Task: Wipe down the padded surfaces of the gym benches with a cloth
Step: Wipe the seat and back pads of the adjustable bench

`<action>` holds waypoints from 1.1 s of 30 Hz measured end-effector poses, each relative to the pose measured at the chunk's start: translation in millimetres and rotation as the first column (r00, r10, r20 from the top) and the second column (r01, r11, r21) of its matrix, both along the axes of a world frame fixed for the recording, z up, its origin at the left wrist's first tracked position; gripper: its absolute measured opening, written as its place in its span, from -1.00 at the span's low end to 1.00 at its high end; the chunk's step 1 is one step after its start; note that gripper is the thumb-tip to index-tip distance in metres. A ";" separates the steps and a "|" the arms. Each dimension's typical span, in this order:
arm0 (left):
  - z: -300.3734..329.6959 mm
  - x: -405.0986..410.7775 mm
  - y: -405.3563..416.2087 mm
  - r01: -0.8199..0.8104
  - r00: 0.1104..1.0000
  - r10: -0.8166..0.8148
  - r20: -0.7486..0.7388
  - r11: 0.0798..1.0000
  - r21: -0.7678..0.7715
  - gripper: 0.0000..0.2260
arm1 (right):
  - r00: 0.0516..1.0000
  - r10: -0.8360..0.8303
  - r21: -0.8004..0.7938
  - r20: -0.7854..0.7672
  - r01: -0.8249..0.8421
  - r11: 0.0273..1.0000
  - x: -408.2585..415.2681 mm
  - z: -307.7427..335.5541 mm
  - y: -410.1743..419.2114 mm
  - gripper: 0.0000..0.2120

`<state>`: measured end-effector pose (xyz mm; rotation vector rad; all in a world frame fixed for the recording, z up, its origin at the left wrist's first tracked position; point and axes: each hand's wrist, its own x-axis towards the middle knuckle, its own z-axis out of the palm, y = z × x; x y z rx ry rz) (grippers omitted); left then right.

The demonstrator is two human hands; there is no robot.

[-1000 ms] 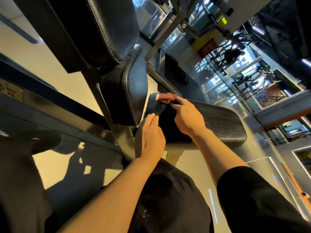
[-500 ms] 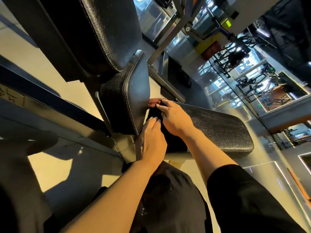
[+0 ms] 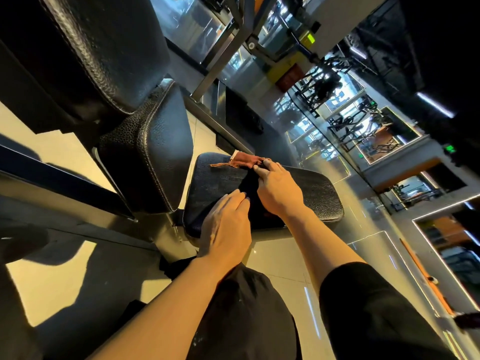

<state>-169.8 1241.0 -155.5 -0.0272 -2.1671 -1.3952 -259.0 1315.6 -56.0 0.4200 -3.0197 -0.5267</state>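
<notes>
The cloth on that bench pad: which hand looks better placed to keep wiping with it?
The right hand, probably. Its fingers already press on the cloth atop the bench pad, so it could simply sweep onward. The left hand lies flat at the pad's near edge, seemingly steadying.

The right hand [image 3: 279,189] covers much of the cloth [image 3: 245,161]; the big upper pad [image 3: 98,48] is cut off at the top edge.
</notes>
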 end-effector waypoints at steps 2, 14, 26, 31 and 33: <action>1.8 1.0 2.9 0.010 0.999 -0.011 -0.033 1.000 -0.017 -0.73 | 0.999 -0.036 -0.001 -0.028 0.036 0.999 3.5 7.9 10.2 -0.57; 11.2 7.4 20.4 0.057 0.994 -0.061 -0.093 0.997 -0.047 -0.60 | 0.964 -0.170 -0.047 -0.205 0.164 0.985 29.6 49.5 67.2 -0.60; 2.8 17.2 8.8 0.051 0.999 -0.051 -0.003 0.997 -0.053 -0.56 | 0.901 -0.168 -0.153 -0.401 0.115 0.982 63.9 22.0 58.6 -0.58; -5.6 24.1 -10.9 -0.005 0.997 0.010 0.071 0.998 -0.061 -0.57 | 0.896 -0.044 -0.091 -0.441 0.004 0.996 85.7 -5.5 26.4 -0.76; -12.0 27.7 -18.5 -0.021 0.992 0.030 0.120 0.997 -0.074 -0.57 | 0.905 -0.021 -0.071 -0.425 -0.011 0.997 88.8 -16.8 15.5 -0.74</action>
